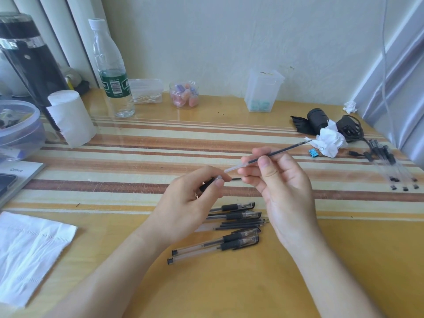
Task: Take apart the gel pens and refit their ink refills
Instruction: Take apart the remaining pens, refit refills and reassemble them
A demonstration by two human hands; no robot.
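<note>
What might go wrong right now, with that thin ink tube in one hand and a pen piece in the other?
1. The ink refill is pinched only at its pale end by the right hand, so it might bend or slip.
2. The left hand holds a small pen part at its fingertips; dropped, it could get lost among the pens and loose refills below.
3. The refill's tip points at the crumpled tissue; it may smear ink.
</note>
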